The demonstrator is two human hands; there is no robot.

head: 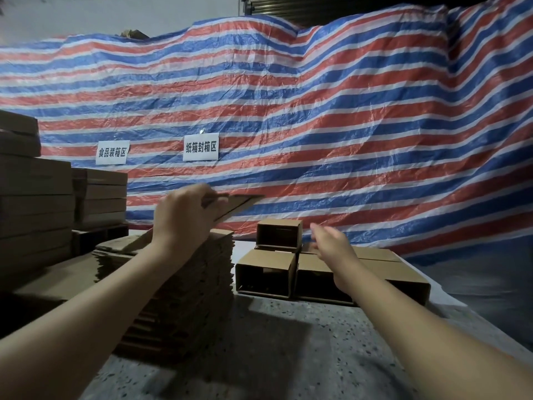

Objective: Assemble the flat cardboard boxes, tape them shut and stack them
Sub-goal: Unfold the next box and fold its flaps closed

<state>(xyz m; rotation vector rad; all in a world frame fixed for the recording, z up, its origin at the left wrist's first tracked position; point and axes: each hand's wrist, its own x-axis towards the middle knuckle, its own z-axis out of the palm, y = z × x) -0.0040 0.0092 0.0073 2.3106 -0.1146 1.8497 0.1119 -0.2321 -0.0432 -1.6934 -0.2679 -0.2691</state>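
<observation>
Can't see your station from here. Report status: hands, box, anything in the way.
Left hand grips a flat box, lifted above the flat stack. Right hand open, empty, over the assembled boxes. Nothing blocking.

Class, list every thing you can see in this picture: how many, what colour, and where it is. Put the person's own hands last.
flat box blank: one, brown, lifted above the pile, held at its left end.
pile of flat blanks: one tall pile, brown, on the floor left of centre.
assembled boxes: at least three, brown, open ends facing the camera, right of the pile; one sits on top of the others.
stacked cartons: several, brown, at far left.
paper signs: two, white with black writing, on the tarpaulin.
tarpaulin: one, red, blue and white stripes, across the back.
floor: grey, speckled.
left hand: grips the lifted blank.
right hand: fingers relaxed, holding nothing, above the assembled boxes.
</observation>
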